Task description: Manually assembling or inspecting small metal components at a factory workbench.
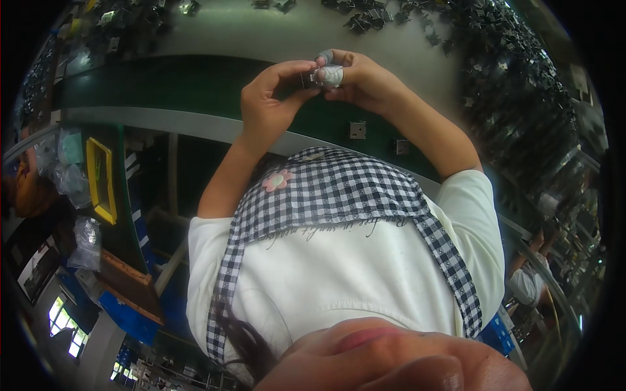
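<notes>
My left hand (268, 93) and my right hand (368, 81) meet over the green work surface. Between their fingertips is a small silvery metal part (306, 79), its exact kind too small to make out. The left thumb and forefinger curve round its near side in a pinch. White wrapping covers my right thumb, which presses at the part, and grey wrapping is on a right fingertip. Two small square metal pieces, one (357, 130) below my right hand and the other (402, 146) by my right forearm, lie separately on the green surface.
Heaps of dark metal parts (515, 72) spread along the right and far side of the pale table top (274, 32). A grey edge strip (189, 120) runs before me. At left are a yellow frame (101, 179) and plastic bags (72, 176). Another person (528, 280) is at the right.
</notes>
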`<state>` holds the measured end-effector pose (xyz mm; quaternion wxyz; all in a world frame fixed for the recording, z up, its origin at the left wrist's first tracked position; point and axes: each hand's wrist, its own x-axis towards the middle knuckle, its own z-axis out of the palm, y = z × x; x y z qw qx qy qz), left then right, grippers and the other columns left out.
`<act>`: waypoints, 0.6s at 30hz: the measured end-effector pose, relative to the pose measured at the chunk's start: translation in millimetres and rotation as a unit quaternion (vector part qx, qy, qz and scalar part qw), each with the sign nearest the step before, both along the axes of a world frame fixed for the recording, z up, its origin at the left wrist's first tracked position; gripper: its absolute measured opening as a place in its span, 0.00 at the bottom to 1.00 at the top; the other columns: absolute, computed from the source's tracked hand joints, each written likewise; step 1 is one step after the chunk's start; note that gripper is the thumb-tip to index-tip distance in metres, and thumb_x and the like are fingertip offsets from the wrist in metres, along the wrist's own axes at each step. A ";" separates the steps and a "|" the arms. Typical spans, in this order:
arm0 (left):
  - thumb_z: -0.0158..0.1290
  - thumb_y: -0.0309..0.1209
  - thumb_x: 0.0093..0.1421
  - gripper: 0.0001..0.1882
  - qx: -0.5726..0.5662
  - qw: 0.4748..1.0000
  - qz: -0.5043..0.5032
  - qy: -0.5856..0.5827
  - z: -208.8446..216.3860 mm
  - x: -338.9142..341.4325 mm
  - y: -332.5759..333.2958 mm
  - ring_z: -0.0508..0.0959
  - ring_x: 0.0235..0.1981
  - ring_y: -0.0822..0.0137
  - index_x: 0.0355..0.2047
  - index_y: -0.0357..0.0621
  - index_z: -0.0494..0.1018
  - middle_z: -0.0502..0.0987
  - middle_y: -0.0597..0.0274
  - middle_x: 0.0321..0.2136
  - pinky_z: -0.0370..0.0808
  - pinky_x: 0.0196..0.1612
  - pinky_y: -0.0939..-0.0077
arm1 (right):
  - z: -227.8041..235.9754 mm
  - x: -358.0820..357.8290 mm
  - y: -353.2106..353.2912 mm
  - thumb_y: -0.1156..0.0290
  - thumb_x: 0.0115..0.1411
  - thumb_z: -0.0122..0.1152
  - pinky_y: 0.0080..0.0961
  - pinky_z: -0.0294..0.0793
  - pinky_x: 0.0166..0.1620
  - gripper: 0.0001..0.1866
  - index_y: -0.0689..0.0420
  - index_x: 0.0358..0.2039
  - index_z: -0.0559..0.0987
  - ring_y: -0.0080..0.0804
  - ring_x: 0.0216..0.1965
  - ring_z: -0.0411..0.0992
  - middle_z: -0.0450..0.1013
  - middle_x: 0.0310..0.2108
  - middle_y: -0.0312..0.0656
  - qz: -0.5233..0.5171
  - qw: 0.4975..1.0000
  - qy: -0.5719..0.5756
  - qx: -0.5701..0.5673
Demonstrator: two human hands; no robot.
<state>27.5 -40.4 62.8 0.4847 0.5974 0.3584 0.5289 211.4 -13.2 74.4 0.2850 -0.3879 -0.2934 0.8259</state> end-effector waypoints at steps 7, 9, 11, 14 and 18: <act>0.59 0.13 0.44 0.16 0.172 0.974 0.069 0.128 8.7 1.7 -0.9 0.79 0.37 0.64 0.36 0.36 0.74 0.78 0.53 0.36 0.76 0.41 0.78 | 5.7 -4.5 -7.4 0.74 0.49 0.64 0.17 0.74 0.33 0.18 0.59 0.39 0.68 0.24 0.31 0.72 0.71 0.34 0.40 -0.078 0.979 -0.111 0.153; 0.59 0.15 0.43 0.17 0.159 0.974 0.079 0.140 14.0 3.4 -1.0 0.79 0.39 0.62 0.36 0.38 0.74 0.78 0.53 0.35 0.75 0.45 0.71 | 7.9 -6.1 -6.9 0.75 0.50 0.63 0.18 0.74 0.33 0.18 0.60 0.40 0.68 0.25 0.32 0.72 0.71 0.35 0.41 -0.113 0.962 -0.142 0.204; 0.60 0.17 0.44 0.17 0.178 0.964 0.056 0.189 15.8 -0.3 6.1 0.79 0.40 0.62 0.36 0.39 0.74 0.79 0.55 0.35 0.73 0.47 0.67 | 10.3 -7.1 -5.8 0.76 0.50 0.61 0.18 0.75 0.34 0.22 0.62 0.46 0.66 0.27 0.35 0.73 0.71 0.37 0.43 -0.064 0.992 -0.095 0.052; 0.60 0.20 0.45 0.16 0.155 0.966 -0.008 0.207 13.5 -5.3 12.7 0.78 0.43 0.62 0.37 0.42 0.75 0.79 0.58 0.35 0.67 0.53 0.60 | 9.8 -8.3 -10.2 0.76 0.51 0.61 0.19 0.76 0.35 0.27 0.63 0.50 0.64 0.28 0.36 0.73 0.70 0.39 0.44 -0.052 0.991 -0.106 0.061; 0.61 0.22 0.45 0.18 0.079 0.987 -0.061 0.126 2.7 -1.5 12.9 0.76 0.47 0.63 0.38 0.44 0.75 0.79 0.60 0.36 0.62 0.56 0.57 | 7.1 4.3 -6.1 0.72 0.54 0.60 0.20 0.76 0.35 0.28 0.67 0.52 0.62 0.30 0.37 0.73 0.70 0.42 0.47 0.018 0.996 -0.085 0.024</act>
